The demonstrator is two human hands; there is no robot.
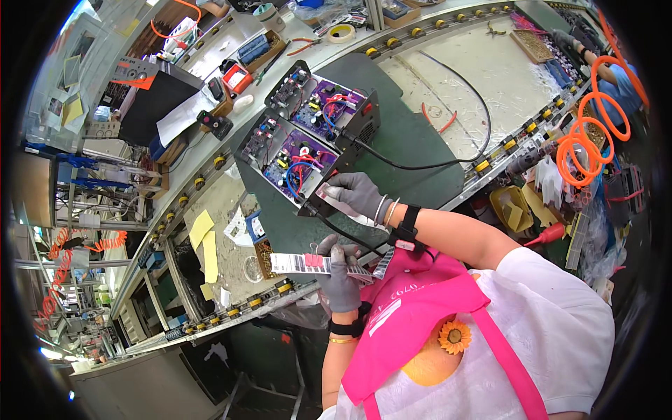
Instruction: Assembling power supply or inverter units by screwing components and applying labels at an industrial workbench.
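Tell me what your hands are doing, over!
Left hand gripping clipped label strip. Right hand pressing a label on the open black unit. Black cable alongside.

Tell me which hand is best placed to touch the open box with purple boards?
Right hand: it's at the open box edge, pinching a small label. Left hand holds the label strip farther back.

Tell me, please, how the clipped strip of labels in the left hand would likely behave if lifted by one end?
The label strip looks thin and paper-like, so it would probably droop. It seems light, since the left hand holds it with fingertips only. The red binder clip likely weights that spot slightly.
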